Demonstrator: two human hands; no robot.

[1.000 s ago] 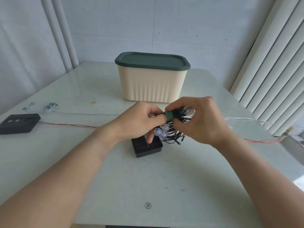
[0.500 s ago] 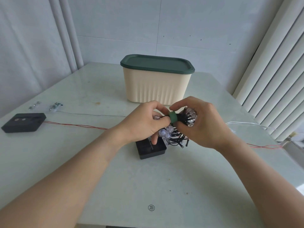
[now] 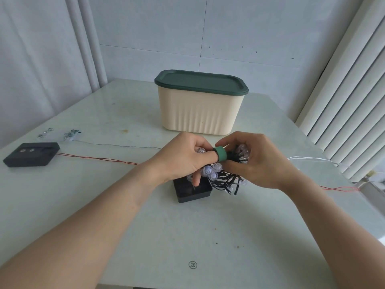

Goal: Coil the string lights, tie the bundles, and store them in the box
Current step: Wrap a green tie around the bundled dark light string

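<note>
Hands are meeting above the tabletop [image 3: 208, 236], in front of the closed box [image 3: 200, 113]. I am gripping the coiled string lights [image 3: 224, 176] with my right hand [image 3: 260, 161], its fingers curled round the bulbs and black wire. My left hand [image 3: 181, 161] is pinching the green tie [image 3: 221, 153] wrapped round the bundle, fingers curled tight. Loops are hanging just over the black battery case [image 3: 192, 189]. A second black case [image 3: 31, 154] with a red wire [image 3: 98, 159] is lying well apart, far left.
</note>
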